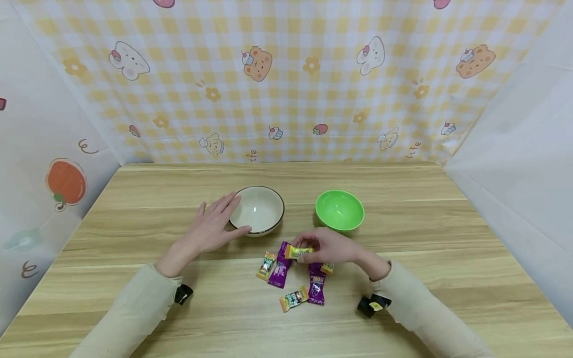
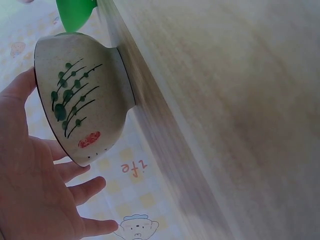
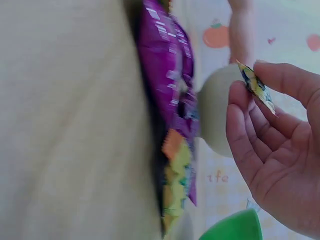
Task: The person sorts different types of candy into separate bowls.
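My right hand [image 1: 333, 246] pinches a small yellow wrapped candy [image 1: 298, 252] between thumb and fingertips; the right wrist view also shows this candy [image 3: 257, 89], held above the table. Below it lie purple candy packets [image 1: 317, 287] and yellow candies [image 1: 294, 299], one of them partly hidden by the hand. My left hand [image 1: 215, 228] spreads its fingers along the left side of a white bowl [image 1: 258, 209], thumb at the near rim. From the left wrist, the bowl [image 2: 82, 95] has a painted green plant on its outside, and the thumb touches its rim.
A green bowl [image 1: 340, 211] stands just beyond my right hand, to the right of the white bowl. The wooden table [image 1: 215, 318] reaches back to a yellow checked cloth [image 1: 286, 99]. White cloths [image 1: 515, 149] flank both sides.
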`<act>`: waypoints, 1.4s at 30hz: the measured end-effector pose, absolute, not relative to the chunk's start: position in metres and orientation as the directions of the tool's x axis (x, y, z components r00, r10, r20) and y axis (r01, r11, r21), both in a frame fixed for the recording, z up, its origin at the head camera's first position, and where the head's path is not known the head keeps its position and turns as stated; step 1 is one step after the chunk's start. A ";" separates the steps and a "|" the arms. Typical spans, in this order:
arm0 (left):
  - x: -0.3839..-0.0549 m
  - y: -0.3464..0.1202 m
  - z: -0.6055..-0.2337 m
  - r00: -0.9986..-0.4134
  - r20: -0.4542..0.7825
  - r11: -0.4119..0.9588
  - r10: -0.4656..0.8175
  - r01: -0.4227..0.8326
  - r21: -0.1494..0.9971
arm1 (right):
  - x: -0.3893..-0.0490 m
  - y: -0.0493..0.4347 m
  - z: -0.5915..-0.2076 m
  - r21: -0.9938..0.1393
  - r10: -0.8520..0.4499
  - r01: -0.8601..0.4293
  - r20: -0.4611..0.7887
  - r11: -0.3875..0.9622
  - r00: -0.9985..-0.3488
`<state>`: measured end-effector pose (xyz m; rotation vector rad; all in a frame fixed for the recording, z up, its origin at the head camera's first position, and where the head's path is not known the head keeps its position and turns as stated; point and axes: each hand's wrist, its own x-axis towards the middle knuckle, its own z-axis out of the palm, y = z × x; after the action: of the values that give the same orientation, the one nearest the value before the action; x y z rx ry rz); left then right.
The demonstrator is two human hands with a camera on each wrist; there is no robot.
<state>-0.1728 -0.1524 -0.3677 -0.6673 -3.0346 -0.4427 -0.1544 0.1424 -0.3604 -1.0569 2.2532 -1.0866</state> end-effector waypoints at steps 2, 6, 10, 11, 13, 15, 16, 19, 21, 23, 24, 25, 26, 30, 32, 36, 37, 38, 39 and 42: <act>-0.173 -0.153 -0.367 -0.910 0.056 0.871 0.410 0.409 0.273 | -0.157 0.142 -0.354 -0.829 -0.743 -0.393 -0.041 0.399 -0.668; -0.173 -0.153 -0.367 -0.910 0.049 0.871 0.411 0.408 0.275 | -0.166 0.138 -0.355 -0.889 -0.619 -0.241 -0.059 0.390 -0.783; -0.173 -0.153 -0.368 -0.911 0.050 0.872 0.410 0.408 0.271 | -0.178 0.130 -0.359 -0.935 -0.499 -0.093 -0.097 0.342 -0.861; -0.173 -0.153 -0.367 -0.911 0.050 0.872 0.410 0.408 0.271 | -0.180 0.127 -0.358 -0.944 -0.475 -0.061 -0.106 0.323 -0.873; -0.173 -0.153 -0.367 -0.911 0.052 0.872 0.409 0.407 0.272 | -0.183 0.121 -0.356 -0.962 -0.443 -0.010 -0.116 0.273 -0.889; -0.172 -0.152 -0.366 -0.911 0.056 0.871 0.408 0.407 0.275 | -0.186 0.115 -0.353 -0.975 -0.413 0.037 -0.128 0.221 -0.902; -0.172 -0.152 -0.366 -0.911 0.058 0.871 0.409 0.408 0.275 | -0.188 0.111 -0.352 -0.980 -0.400 0.057 -0.132 0.193 -0.907; -0.172 -0.152 -0.366 -0.911 0.063 0.870 0.408 0.409 0.275 | -0.192 0.101 -0.348 -0.986 -0.367 0.095 -0.139 0.136 -0.920; -0.172 -0.152 -0.366 -0.912 0.061 0.871 0.407 0.407 0.274 | -0.193 0.095 -0.347 -0.990 -0.368 0.099 -0.130 0.103 -0.921; -0.172 -0.152 -0.366 -0.912 0.056 0.872 0.406 0.405 0.275 | -0.194 0.091 -0.347 -0.993 -0.397 0.094 -0.117 0.076 -0.910; -0.172 -0.152 -0.366 -0.913 0.054 0.873 0.405 0.404 0.274 | -0.193 0.089 -0.347 -0.994 -0.418 0.087 -0.106 0.064 -0.902; -0.173 -0.152 -0.366 -0.912 0.052 0.873 0.406 0.404 0.273 | -0.193 0.088 -0.347 -0.995 -0.440 0.078 -0.094 0.054 -0.893; -0.173 -0.152 -0.366 -0.912 0.050 0.873 0.407 0.405 0.272 | -0.192 0.088 -0.347 -0.997 -0.462 0.066 -0.081 0.048 -0.883; -0.173 -0.152 -0.367 -0.912 0.048 0.874 0.407 0.405 0.269 | -0.190 0.089 -0.350 -0.999 -0.497 0.034 -0.048 0.037 -0.866; -0.173 -0.152 -0.367 -0.912 0.050 0.873 0.407 0.405 0.271 | -0.188 0.092 -0.351 -0.999 -0.497 0.022 -0.042 0.045 -0.867; -0.172 -0.152 -0.368 -0.909 0.062 0.869 0.412 0.413 0.271 | -0.183 0.105 -0.355 -0.991 -0.515 -0.048 -0.022 0.122 -0.857; -0.173 -0.152 -0.368 -0.908 0.067 0.868 0.414 0.416 0.270 | -0.181 0.109 -0.355 -0.983 -0.533 -0.095 -0.003 0.157 -0.846; -0.173 -0.152 -0.368 -0.907 0.071 0.868 0.415 0.418 0.269 | -0.179 0.113 -0.357 -0.970 -0.555 -0.147 0.016 0.192 -0.832; -0.173 -0.153 -0.368 -0.906 0.074 0.867 0.416 0.420 0.269 | -0.177 0.117 -0.358 -0.951 -0.582 -0.205 0.034 0.230 -0.813; -0.173 -0.153 -0.368 -0.905 0.077 0.865 0.418 0.423 0.270 | -0.169 0.128 -0.360 -0.887 -0.677 -0.355 0.067 0.296 -0.733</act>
<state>-0.1726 -0.1528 -0.3680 -0.6810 -3.0186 -0.4428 -0.1693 0.1280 -0.3604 -0.9333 2.2486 -1.4113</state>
